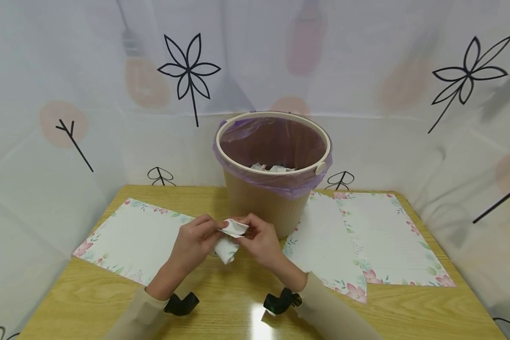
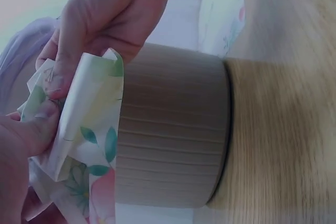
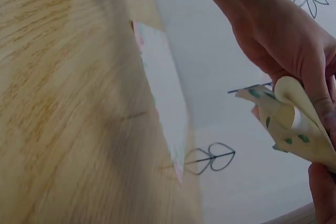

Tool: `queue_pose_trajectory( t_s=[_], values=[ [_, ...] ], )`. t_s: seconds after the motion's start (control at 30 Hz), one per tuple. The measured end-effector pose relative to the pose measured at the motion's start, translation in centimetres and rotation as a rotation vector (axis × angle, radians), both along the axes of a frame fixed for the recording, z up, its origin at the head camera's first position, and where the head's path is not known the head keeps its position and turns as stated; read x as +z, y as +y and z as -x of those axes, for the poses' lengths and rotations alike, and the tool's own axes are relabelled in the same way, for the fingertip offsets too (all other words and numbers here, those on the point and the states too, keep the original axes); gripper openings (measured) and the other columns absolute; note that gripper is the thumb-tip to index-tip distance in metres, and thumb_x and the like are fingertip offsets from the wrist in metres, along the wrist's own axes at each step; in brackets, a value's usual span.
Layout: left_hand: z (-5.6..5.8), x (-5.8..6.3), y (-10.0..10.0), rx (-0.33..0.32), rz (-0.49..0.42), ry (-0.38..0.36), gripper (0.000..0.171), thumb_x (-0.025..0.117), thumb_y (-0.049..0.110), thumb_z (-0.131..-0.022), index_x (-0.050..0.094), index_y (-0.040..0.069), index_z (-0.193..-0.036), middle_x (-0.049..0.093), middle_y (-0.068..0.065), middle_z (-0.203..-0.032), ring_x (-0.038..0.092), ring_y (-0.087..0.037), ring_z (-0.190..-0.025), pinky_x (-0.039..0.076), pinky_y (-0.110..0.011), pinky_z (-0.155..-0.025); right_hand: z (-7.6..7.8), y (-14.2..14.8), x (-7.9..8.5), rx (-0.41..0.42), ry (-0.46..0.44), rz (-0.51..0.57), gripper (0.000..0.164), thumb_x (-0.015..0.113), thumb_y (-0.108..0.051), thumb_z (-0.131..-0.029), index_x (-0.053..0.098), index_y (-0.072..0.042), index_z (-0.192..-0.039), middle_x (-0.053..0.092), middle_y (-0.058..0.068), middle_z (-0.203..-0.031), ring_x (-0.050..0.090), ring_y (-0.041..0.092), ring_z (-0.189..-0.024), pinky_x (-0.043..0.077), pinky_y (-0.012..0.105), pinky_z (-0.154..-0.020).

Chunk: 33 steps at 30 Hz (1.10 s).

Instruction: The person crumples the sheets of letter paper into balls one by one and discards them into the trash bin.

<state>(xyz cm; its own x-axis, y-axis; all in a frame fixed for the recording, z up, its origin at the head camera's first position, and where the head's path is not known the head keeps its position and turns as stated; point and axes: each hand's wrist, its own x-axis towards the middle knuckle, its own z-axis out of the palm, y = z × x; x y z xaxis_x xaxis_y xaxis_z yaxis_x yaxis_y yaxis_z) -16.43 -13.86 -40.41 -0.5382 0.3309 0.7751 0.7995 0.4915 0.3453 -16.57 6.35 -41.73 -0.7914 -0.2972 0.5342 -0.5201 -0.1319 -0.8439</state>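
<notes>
Both hands meet over the table in front of the bin, gripping one crumpled, folded sheet of floral paper [image 1: 226, 249]. My left hand [image 1: 196, 238] pinches it from the left, thumb on top. From the other side my right hand [image 1: 261, 240] pinches its upper edge between thumb and fingers. In the left wrist view the paper [image 2: 97, 108] shows green leaves and a pink flower, with the thumbs close together. The right wrist view shows a curled fold of the paper [image 3: 296, 114]; some fingertips there are cut off by the frame edge.
Behind the hands stands a beige bin [image 1: 259, 198] with a purple liner [image 1: 297, 186] and white scraps [image 1: 280, 168] inside. One flat floral sheet [image 1: 140, 236] lies left on the wooden table [image 1: 233, 293]; two more, a nearer sheet [image 1: 327, 245] and an outer sheet [image 1: 391, 241], lie right.
</notes>
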Motion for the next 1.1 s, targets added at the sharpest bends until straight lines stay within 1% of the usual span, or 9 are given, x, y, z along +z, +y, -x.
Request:
queue_pose_trajectory(
  t_s=[0.13,0.3,0.43,0.5,0.57,0.67,0.83,1.0,1.1],
  values=[
    [0.0,0.0,0.1,-0.035,-0.003,-0.014,0.026,0.083,-0.003,-0.076,0.078,0.013,-0.095,0.064,0.004,-0.084,0.056,-0.008,-0.067,0.047,-0.021,-0.057,-0.1,-0.1,-0.1,-0.1,0.001,-0.009,0.015,0.075,0.011,-0.082,0.066,0.003,-0.092,0.071,0.022,-0.107,0.07,0.018,-0.086,0.057,0.026,-0.067],
    [-0.2,0.5,-0.3,-0.079,0.047,-0.057,0.029,0.084,0.004,-0.078,0.076,0.012,-0.105,0.068,0.002,-0.095,0.065,-0.011,-0.081,0.053,-0.023,-0.066,-0.3,-0.2,-0.2,-0.145,-0.118,0.015,0.014,0.072,0.011,-0.082,0.067,0.004,-0.093,0.072,0.02,-0.097,0.066,0.014,-0.071,0.054,0.023,-0.06],
    [-0.3,0.7,-1.1,-0.147,0.107,-0.078,0.041,0.085,0.011,-0.078,0.072,0.013,-0.117,0.067,-0.004,-0.116,0.066,-0.018,-0.101,0.053,-0.024,-0.079,-0.3,-0.2,-0.3,-0.166,-0.204,0.063,0.012,0.069,0.013,-0.083,0.063,0.007,-0.092,0.07,0.016,-0.084,0.064,0.013,-0.068,0.053,0.022,-0.06],
    [-0.3,0.7,-1.5,-0.196,0.128,-0.062,0.046,0.087,0.016,-0.076,0.072,0.013,-0.119,0.063,-0.008,-0.127,0.064,-0.021,-0.106,0.052,-0.024,-0.081,-0.2,-0.1,-0.3,-0.173,-0.234,0.08,0.013,0.069,0.013,-0.083,0.059,0.009,-0.091,0.07,0.011,-0.082,0.064,0.012,-0.067,0.052,0.022,-0.06],
    [-0.2,0.7,-1.9,-0.243,0.166,-0.026,0.049,0.089,0.022,-0.073,0.072,0.014,-0.119,0.058,-0.011,-0.135,0.062,-0.02,-0.106,0.052,-0.022,-0.077,-0.2,0.0,-0.2,-0.163,-0.265,0.1,0.015,0.068,0.013,-0.084,0.057,0.009,-0.093,0.07,0.008,-0.082,0.064,0.012,-0.068,0.052,0.021,-0.061],
    [-0.1,0.6,-2.2,-0.298,0.239,0.03,0.057,0.092,0.024,-0.068,0.072,0.015,-0.12,0.052,-0.015,-0.142,0.06,-0.023,-0.111,0.052,-0.024,-0.075,-0.1,0.0,-0.2,-0.139,-0.32,0.143,0.016,0.067,0.013,-0.086,0.055,0.01,-0.096,0.07,0.009,-0.085,0.066,0.013,-0.072,0.053,0.021,-0.063],
    [-0.2,0.5,-2.3,-0.259,0.314,0.072,0.047,0.089,0.005,-0.071,0.074,0.017,-0.115,0.051,-0.014,-0.145,0.058,-0.028,-0.12,0.054,-0.029,-0.08,-0.1,-0.1,-0.3,-0.106,-0.386,0.19,0.016,0.067,0.009,-0.089,0.053,0.008,-0.098,0.069,0.01,-0.086,0.067,0.013,-0.074,0.054,0.022,-0.065],
    [-0.1,0.3,-1.9,-0.23,0.241,0.097,0.027,0.077,0.002,-0.081,0.078,0.015,-0.104,0.058,-0.014,-0.137,0.063,-0.03,-0.114,0.055,-0.035,-0.079,-0.3,-0.5,-0.6,-0.111,-0.385,0.197,0.014,0.067,0.007,-0.09,0.053,0.007,-0.095,0.069,0.006,-0.083,0.066,0.012,-0.072,0.054,0.022,-0.063],
    [0.1,0.1,-1.4,-0.218,0.196,0.127,0.023,0.069,0.001,-0.081,0.079,0.013,-0.097,0.062,-0.014,-0.131,0.065,-0.031,-0.11,0.056,-0.037,-0.074,-0.3,-0.7,-0.8,-0.149,-0.36,0.194,0.014,0.068,0.008,-0.089,0.054,0.009,-0.093,0.068,0.007,-0.082,0.065,0.012,-0.071,0.053,0.021,-0.062]
  ],
)
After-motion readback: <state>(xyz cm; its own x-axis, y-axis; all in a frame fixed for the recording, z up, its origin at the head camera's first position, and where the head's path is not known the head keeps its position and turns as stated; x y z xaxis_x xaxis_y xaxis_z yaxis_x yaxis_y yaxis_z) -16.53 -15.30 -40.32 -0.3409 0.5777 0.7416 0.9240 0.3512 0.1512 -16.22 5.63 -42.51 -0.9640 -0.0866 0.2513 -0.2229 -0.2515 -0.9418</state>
